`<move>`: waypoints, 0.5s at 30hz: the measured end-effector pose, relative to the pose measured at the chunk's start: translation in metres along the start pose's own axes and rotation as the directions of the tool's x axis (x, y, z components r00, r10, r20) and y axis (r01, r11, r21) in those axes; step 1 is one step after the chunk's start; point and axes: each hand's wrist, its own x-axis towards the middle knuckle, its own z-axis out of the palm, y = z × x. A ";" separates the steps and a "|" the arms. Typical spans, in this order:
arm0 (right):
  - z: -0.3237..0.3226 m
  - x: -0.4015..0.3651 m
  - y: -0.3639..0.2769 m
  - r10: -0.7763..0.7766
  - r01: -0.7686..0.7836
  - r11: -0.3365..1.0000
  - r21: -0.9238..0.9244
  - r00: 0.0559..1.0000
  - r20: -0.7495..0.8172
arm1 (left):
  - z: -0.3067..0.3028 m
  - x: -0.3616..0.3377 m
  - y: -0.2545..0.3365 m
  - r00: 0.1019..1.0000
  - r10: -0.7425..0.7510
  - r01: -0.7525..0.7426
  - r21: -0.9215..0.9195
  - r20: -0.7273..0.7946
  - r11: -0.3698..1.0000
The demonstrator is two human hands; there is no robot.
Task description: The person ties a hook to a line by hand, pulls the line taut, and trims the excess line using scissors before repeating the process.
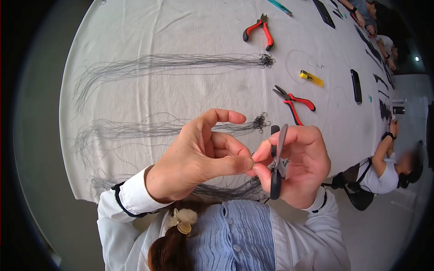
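Note:
My left hand (199, 153) is raised over the near edge of the table, with thumb and fingers pinched on a tiny piece of dark hair strand (251, 159). My right hand (303, 167) meets it fingertip to fingertip and also pinches that spot. A pair of black-handled scissors (276, 171) hangs in my right hand, blades closed and pointing up. Under my hands a bundle of thin dark hair strands (226, 190) lies on the white cloth (181, 27). The pinched piece is too small to make out further.
Two more hair bundles (181, 61) (135, 128) lie stretched across the cloth. Red-handled pliers (259, 30), a second pair (294, 101), a yellow lighter (312, 78) and a black phone (356, 86) lie further out. Another person (384, 169) sits at the right edge.

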 end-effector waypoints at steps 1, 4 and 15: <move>0.000 0.000 0.000 0.052 -0.052 0.997 0.060 0.999 -0.002 | -0.001 0.000 -0.002 0.999 0.036 -0.036 0.002 0.027 0.999; -0.001 0.001 0.001 0.098 -0.099 0.986 0.131 0.995 0.017 | 0.000 0.001 -0.003 0.998 0.057 -0.058 0.064 0.014 0.996; -0.003 0.004 -0.003 0.169 -0.168 0.963 0.209 0.985 0.013 | 0.002 -0.001 0.000 1.000 0.017 -0.017 -0.004 0.024 1.000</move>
